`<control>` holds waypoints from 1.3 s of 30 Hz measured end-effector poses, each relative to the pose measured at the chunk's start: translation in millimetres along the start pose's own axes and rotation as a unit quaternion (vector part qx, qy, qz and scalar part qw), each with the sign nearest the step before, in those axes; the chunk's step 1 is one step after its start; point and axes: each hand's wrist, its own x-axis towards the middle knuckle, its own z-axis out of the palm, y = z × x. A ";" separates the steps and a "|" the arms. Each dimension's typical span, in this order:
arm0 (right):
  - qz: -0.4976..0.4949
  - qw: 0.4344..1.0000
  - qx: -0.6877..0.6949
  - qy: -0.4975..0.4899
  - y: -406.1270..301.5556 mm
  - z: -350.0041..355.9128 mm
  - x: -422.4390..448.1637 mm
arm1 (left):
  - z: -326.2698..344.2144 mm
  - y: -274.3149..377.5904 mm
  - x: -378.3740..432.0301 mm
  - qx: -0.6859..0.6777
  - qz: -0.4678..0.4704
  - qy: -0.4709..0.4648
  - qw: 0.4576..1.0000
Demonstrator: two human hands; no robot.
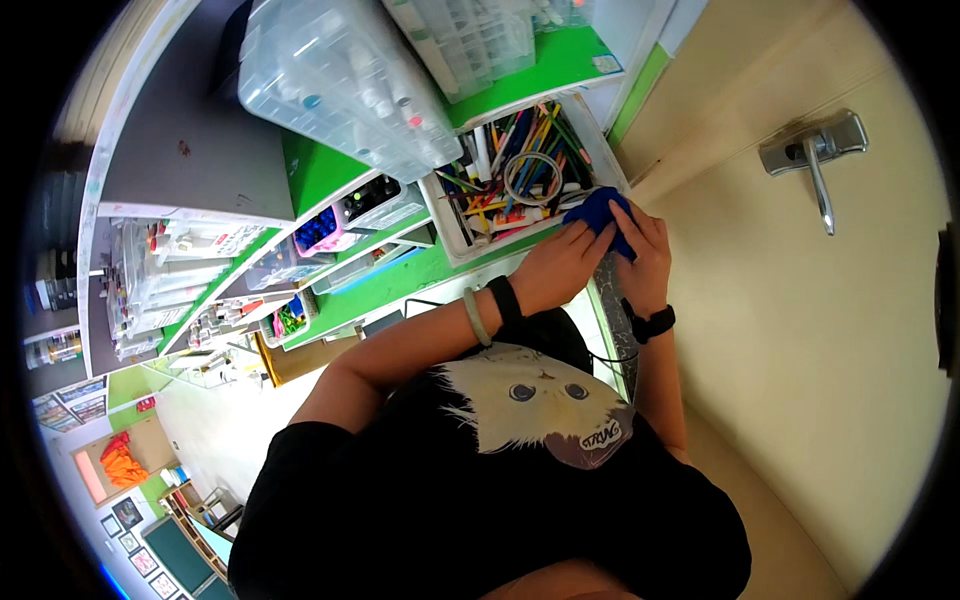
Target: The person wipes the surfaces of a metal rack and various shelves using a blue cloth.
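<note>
A dark blue cloth [600, 210] is bunched up at the near right corner of a white plastic tray [469, 259]. My left hand [562, 262] grips the cloth from the left, its fingers pressed against the folds. From the right, my right hand [646, 247] holds the same cloth, with its fingers over the top. Coloured pencils [544, 127], markers and other pens fill the tray in a jumble. On top of them lies a round, pale roll or ring [532, 178], seemingly tape. Part of the cloth is hidden beneath my fingers.
The tray sits on a green shelf [405, 281]. Clear plastic cases [337, 90] stand on the shelf above, close to the tray. Lower left are bins, one with blue items [316, 231]. A cream door [787, 315] with a metal handle [817, 172] rises close on the right.
</note>
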 end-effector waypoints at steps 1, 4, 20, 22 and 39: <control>-0.010 1.000 0.007 -0.001 -5.0 4.9 0.1 | -3.5 -2.6 -8.2 0.001 0.002 0.005 1.000; -0.016 0.999 0.017 -0.034 -25.9 20.4 4.1 | -18.7 -11.9 -32.8 -0.021 -0.019 -0.016 0.999; -0.015 0.994 -0.073 -0.078 -148.3 105.7 -26.3 | -72.4 -50.7 -161.5 -0.141 -0.066 0.010 0.988; -0.005 0.993 -0.090 -0.081 -174.3 113.8 -30.0 | -87.7 -53.6 -178.7 -0.156 -0.063 0.039 0.985; 0.150 0.959 0.242 -0.015 -263.3 252.8 -25.6 | -146.2 -105.1 -281.3 -0.138 -0.189 0.256 0.938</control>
